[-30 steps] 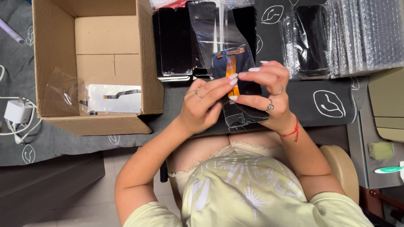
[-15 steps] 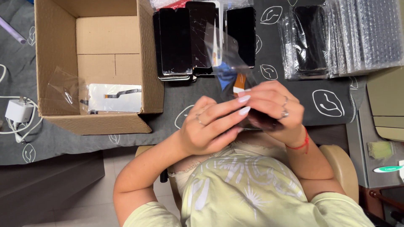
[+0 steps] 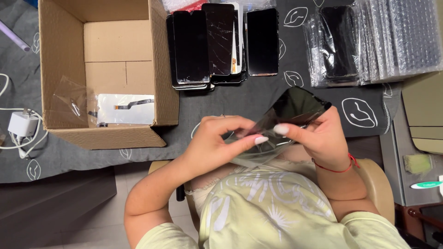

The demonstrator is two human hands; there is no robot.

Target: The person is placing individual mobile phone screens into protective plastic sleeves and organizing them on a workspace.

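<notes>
Both my hands hold one black phone screen panel inside a clear plastic sleeve, tilted flat above the table's near edge. My left hand pinches the sleeve's lower end from the left. My right hand, with a red thread at the wrist, grips the panel's right side. Just beyond them lie stacks of black screen panels on the dark grey mat.
An open cardboard box stands at the left, with a white bagged panel in it. Bubble-wrap sleeves lie at the back right. A white charger with cable sits at the far left.
The bagged panel was held upright with its orange-and-blue back showing. It has tipped over and down, and its dark face now shows, lower and closer to my body.
</notes>
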